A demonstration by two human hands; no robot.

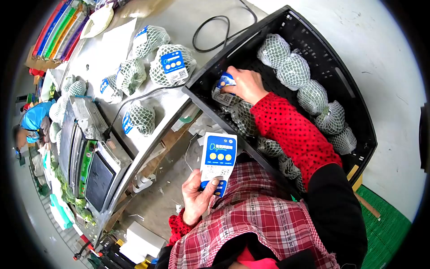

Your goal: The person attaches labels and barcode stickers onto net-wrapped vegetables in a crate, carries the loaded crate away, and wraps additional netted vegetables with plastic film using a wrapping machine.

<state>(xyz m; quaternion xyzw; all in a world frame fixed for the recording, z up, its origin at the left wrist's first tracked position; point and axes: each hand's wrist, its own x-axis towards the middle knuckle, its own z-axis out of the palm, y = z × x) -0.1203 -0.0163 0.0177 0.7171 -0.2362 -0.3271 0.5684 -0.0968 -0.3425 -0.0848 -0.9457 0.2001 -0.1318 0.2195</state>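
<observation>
My left hand (197,197) pinches a strip of blue-and-white label stickers (219,154) between thumb and fingers, held upright outside the crate. Inside the black plastic crate (333,42), my right hand (247,84) has its fingers on another label sticker (224,96), against a net-wrapped vegetable in the near left corner. How firmly that label is fixed cannot be seen. Below this hand lies a net-wrapped vegetable (244,117), partly under my red dotted sleeve. Several more net-wrapped vegetables (293,71) line the far side of the crate, with no labels showing.
Labelled net-wrapped vegetables (172,65) sit on the metal table (179,20) to the left. A scale-like machine (101,179) with a black cable (195,38) stands there too. Another person (33,123) is at the far left. A green mat (380,228) lies at lower right.
</observation>
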